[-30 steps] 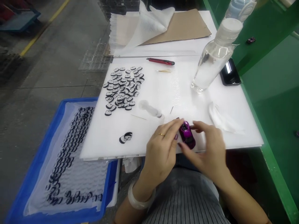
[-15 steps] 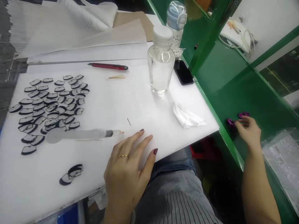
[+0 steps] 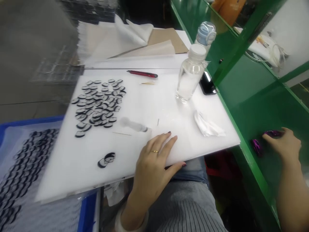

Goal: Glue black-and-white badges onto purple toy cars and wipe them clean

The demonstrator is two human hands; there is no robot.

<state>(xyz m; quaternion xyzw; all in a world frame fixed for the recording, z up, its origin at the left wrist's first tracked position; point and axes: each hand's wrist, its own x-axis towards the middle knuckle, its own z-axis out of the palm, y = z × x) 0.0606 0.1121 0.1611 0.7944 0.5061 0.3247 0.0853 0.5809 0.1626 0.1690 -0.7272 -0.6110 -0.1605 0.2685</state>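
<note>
Somewhat blurred, the toy car (image 3: 273,133) by the right hand (image 3: 285,143) gleams purple.

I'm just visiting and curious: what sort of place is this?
Probably a workshop or factory: dozens of matching small pieces lie on a white worktop near a red knife, and similar ones lie in rows in a blue tray.

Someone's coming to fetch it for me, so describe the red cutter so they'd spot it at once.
Start at the white table and find the clear bottle with the white cap on its right side. Left of the bottle, the cutter lies just beyond a few thin yellowish sticks. It is long and slim, and the only red thing lying on the tabletop.
</note>
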